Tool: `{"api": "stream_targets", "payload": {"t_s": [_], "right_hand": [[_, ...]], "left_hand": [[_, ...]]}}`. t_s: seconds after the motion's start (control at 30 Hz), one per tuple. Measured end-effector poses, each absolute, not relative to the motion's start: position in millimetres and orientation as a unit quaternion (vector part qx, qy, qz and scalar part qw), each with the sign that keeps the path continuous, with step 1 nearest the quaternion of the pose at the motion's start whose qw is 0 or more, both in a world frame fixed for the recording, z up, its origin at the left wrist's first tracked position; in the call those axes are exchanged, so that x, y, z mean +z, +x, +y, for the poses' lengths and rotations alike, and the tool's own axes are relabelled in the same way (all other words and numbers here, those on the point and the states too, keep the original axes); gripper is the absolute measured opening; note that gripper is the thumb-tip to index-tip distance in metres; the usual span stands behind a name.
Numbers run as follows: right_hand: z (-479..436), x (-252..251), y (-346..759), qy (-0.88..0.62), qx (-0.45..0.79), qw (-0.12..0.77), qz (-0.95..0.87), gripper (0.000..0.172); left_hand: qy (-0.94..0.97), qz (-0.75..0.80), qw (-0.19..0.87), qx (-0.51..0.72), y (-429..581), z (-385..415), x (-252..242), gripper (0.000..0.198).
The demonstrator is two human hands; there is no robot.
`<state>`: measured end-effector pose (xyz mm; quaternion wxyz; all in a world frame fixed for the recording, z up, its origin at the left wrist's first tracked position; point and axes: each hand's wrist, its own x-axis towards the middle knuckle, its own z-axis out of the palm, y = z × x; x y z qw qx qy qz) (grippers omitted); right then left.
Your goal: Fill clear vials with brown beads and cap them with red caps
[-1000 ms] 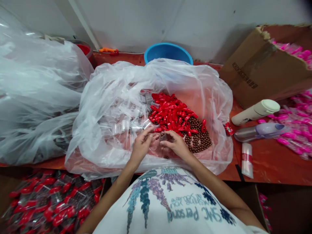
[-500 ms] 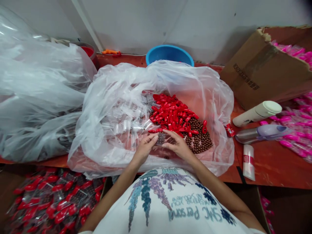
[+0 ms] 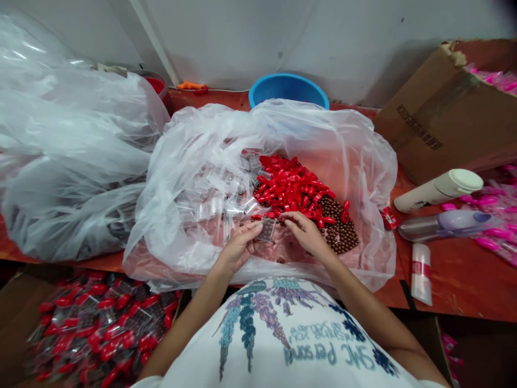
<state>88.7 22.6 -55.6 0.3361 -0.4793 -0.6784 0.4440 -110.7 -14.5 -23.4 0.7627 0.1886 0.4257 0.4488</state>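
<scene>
My left hand [image 3: 239, 246] pinches a small clear plastic container [image 3: 267, 229] that holds brown beads. My right hand [image 3: 306, 234] has let go of it and reaches with curled fingertips into the edge of the pile of red plastic caps [image 3: 291, 187]. Right of the caps lies a heap of brown beads [image 3: 341, 231]. Left of them is a pile of empty clear containers [image 3: 218, 196]. All of this rests on an opened clear plastic bag [image 3: 194, 145] on the red table [image 3: 464, 280].
A blue basin [image 3: 287, 89] stands behind the bag. A big crumpled plastic bag [image 3: 68, 161] lies at the left. At the right are a cardboard box [image 3: 440, 116], a white bottle [image 3: 438, 189], a purple handheld tool [image 3: 448, 222] and pink packets [image 3: 495, 231]. Below the table's left lie filled red-capped packets [image 3: 92, 328].
Both hands held the small container together before; now my right hand has come off it and moved up to the red caps. My view has shifted slightly left.
</scene>
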Motion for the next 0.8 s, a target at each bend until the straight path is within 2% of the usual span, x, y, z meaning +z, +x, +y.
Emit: {"api": "stream_targets", "payload": {"t_s": [0.23,0.43,0.53,0.8], "right_hand": [[24.7,-52.5,82.3,-0.463,0.321,0.248,-0.788,0.031],[34.7,-49.0,75.1,-0.464,0.263,0.217,-0.818,0.032],[36.8,-50.8,73.7,-0.47,0.242,0.203,-0.824,0.031],[41.2,-49.3,59.1,-0.436,0.154,0.129,-0.877,0.032]], "left_hand": [[0.199,0.425,0.753,0.461,-112.2,-18.8,-33.7,0.027],[0.278,0.455,0.706,0.467,-115.8,-23.9,-38.7,0.038],[0.297,0.449,0.69,0.483,-119.3,-25.1,-36.3,0.037],[0.217,0.431,0.708,0.515,-127.2,-21.3,-28.5,0.033]]}}
